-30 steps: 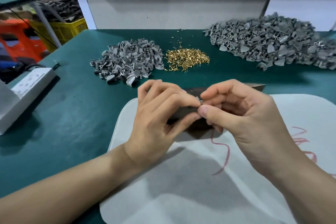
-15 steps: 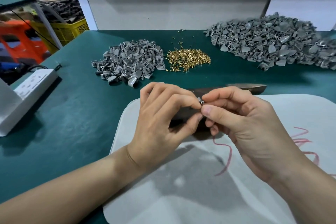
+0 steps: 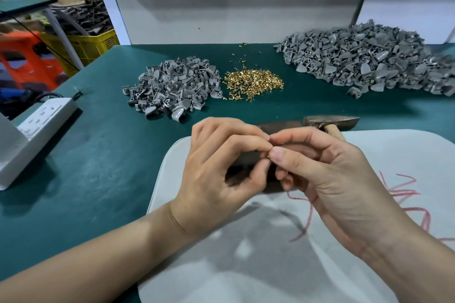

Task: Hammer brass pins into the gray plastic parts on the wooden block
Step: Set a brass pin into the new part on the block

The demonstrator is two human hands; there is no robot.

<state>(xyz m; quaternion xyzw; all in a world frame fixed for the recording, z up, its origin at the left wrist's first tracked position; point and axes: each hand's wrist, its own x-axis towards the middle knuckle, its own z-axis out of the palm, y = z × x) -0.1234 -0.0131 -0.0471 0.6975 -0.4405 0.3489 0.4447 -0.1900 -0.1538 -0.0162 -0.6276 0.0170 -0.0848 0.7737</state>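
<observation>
Left hand and right hand meet fingertip to fingertip, together pinching a brass pin directly over the wooden block. The hammer lies just beyond the right hand. The pin heap and gray parts lie farther beyond.

Small parts pile lying upper centre-left | brass pins pile sitting just right of it | large parts pile spreading upper right | hammer resting at pad's far edge | left hand, right hand pinching one pin over block, centre | power strip lying far left.

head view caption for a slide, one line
Left hand and right hand pinch a brass pin over the wooden block, hammer lying behind.
</observation>
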